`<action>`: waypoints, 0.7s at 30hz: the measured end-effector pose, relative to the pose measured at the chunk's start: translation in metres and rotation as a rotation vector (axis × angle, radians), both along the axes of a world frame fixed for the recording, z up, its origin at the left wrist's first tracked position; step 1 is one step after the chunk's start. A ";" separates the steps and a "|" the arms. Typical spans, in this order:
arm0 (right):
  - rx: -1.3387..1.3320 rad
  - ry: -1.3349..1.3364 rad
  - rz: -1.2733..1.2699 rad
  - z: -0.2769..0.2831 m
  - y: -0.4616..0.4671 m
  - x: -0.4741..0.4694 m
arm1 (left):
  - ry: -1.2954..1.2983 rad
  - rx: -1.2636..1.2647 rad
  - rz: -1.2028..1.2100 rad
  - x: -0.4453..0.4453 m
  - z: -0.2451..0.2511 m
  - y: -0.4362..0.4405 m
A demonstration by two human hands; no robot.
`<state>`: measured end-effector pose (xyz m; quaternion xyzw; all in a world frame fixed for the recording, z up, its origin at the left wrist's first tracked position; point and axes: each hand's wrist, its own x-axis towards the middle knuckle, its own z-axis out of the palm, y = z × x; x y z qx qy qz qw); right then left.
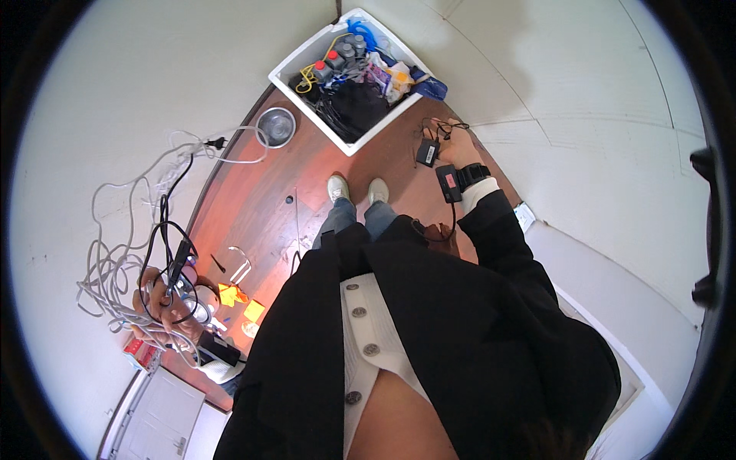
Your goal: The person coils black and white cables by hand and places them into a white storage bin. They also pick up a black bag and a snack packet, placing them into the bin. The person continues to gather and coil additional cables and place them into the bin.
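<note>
At the lower left, my left hand [167,307] grips a tangled bundle of cables. Loops of white cable [98,244] spread out beyond the fingers, and a black cable [163,215] hangs among them. A black two-pin plug [217,143] shows at the bundle's upper end. Farther right, my right hand [458,148] holds a small black power adapter [428,153] that bears a white label. A thin looped black cord [444,131] lies across the same fingers, which are partly hidden. A black box [448,184] with a reddish label sits at my right wrist.
Ahead on the wood-look floor stands a white foam box [310,117], filled with cables, grey red-capped containers and bags. A metal bowl [277,127] is left of it. Orange paper [232,294] and a white bent rod [241,264] lie near my left arm. Pale walls rise on both sides.
</note>
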<state>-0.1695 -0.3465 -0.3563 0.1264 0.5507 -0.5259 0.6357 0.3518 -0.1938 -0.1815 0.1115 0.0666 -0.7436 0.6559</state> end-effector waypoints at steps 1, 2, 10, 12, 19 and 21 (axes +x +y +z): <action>-0.017 -0.019 -0.076 -0.004 -0.006 0.005 | -0.002 0.006 0.020 0.005 0.001 0.002; -0.076 -0.096 -0.128 -0.009 -0.014 0.011 | -0.014 0.020 0.042 0.009 0.002 0.004; -0.286 0.219 -0.021 -0.048 -0.074 0.052 | -0.052 -0.015 0.191 0.066 0.017 0.037; -0.342 0.148 -0.038 -0.076 -0.097 0.056 | -0.069 -0.012 0.241 0.073 0.019 0.043; -0.379 1.473 1.058 -0.171 -0.197 0.069 | -0.156 0.115 0.370 0.073 0.018 0.025; -0.338 1.765 1.227 -0.194 -0.224 0.076 | -0.172 0.186 0.399 0.071 0.008 0.017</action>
